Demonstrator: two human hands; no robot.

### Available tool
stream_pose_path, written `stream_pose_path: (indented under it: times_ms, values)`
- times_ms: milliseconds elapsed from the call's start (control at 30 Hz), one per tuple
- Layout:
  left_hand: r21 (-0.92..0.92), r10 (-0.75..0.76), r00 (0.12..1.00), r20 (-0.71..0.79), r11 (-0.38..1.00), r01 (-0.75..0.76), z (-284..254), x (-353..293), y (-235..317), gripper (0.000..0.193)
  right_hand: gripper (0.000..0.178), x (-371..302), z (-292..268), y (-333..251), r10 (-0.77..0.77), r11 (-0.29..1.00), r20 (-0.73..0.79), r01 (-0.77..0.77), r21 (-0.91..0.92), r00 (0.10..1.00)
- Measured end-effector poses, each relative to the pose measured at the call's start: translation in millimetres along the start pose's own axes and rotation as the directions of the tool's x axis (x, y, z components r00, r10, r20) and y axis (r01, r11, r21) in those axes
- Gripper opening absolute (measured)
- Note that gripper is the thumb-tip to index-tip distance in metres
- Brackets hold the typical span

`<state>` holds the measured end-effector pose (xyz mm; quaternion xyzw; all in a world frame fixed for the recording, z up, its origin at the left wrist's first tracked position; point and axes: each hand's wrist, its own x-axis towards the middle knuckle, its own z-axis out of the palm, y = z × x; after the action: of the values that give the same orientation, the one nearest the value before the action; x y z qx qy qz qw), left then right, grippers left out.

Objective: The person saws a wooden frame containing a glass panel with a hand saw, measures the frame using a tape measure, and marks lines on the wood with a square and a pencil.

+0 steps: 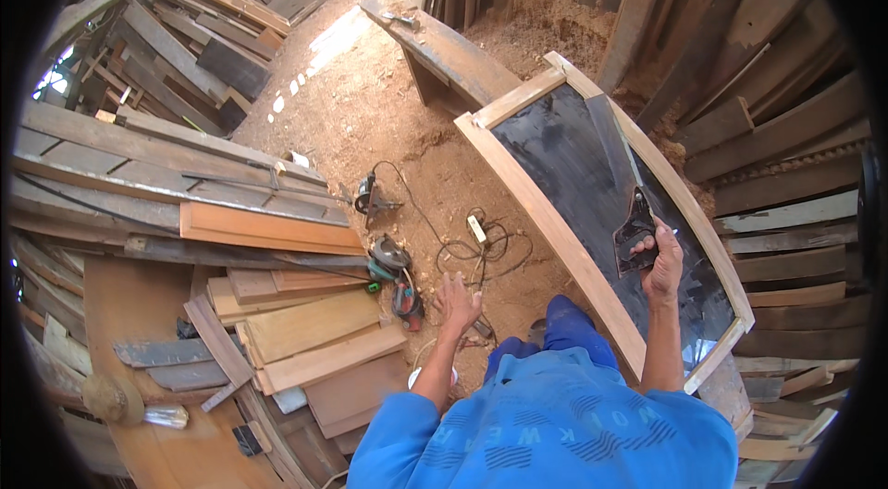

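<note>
One handsaw (pixel 620 156) was held by its dark handle (pixel 626 241) in the curled right hand (pixel 666 262), above a dark panel (pixel 546 147) set inside a pale wooden frame (pixel 538 211). Left hand (pixel 458 304), empty, fingers loosely spread, hung over sawdust (pixel 435 174) near a power tool (pixel 406 301). One white container (pixel 452 377) showed behind the left forearm (pixel 435 371), contents hidden.
</note>
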<state>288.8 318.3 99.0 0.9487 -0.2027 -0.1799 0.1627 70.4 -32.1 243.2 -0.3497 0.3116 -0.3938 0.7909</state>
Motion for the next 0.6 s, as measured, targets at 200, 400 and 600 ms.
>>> stream_pose_path:
  times_ms: [200, 400, 600]
  values:
    - [-0.042, 0.209, 0.959, -0.190, 0.974, -0.221, -22, 137, 36, 0.064, 0.032, 49, 34, 25, 0.015, 1.000, -0.010, -0.015, -0.026, 1.000]
    - [-0.354, 0.161, 0.961, -0.223, 0.906, -0.234, -84, 316, 93, 0.047, 0.031, 143, 45, 53, -0.046, 0.991, -0.007, 0.044, -0.129, 0.999]
    - [-0.022, 0.153, 0.988, -0.033, 0.988, -0.154, -123, 466, 143, 0.064, 0.031, 212, 90, 85, 0.031, 0.997, -0.117, -0.039, -0.063, 0.993]
